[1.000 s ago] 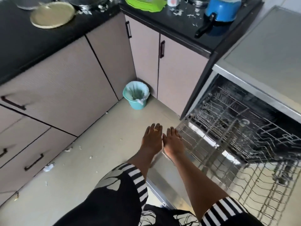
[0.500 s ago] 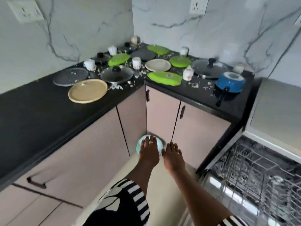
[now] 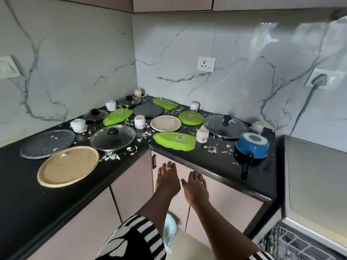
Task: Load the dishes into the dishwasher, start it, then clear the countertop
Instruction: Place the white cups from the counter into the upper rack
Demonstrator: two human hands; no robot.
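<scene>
Dishes are spread over the black L-shaped countertop [image 3: 210, 162]: a tan plate [image 3: 68, 166], a grey plate [image 3: 47, 143], a glass lid [image 3: 112, 137], a green tray [image 3: 174, 141], a beige plate [image 3: 165, 123], a blue saucepan [image 3: 252, 146], several white cups such as one cup [image 3: 202, 135], and more lids and green trays behind. My left hand [image 3: 167, 180] and my right hand [image 3: 196, 186] are stretched forward side by side, palms down, fingers straight, holding nothing, below the counter's front edge. The open dishwasher [image 3: 293, 243] shows its rack at the bottom right.
White scraps litter the countertop among the dishes. Pink cabinet doors [image 3: 221, 203] run below the counter. A teal bin [image 3: 170, 233] shows partly behind my left arm. A steel appliance top [image 3: 315, 181] lies at the right. Marble walls back the corner.
The view has lifted from the floor and dishwasher rack up to the countertop and wall. Both hands stay outstretched side by side and have risen toward the counter edge.
</scene>
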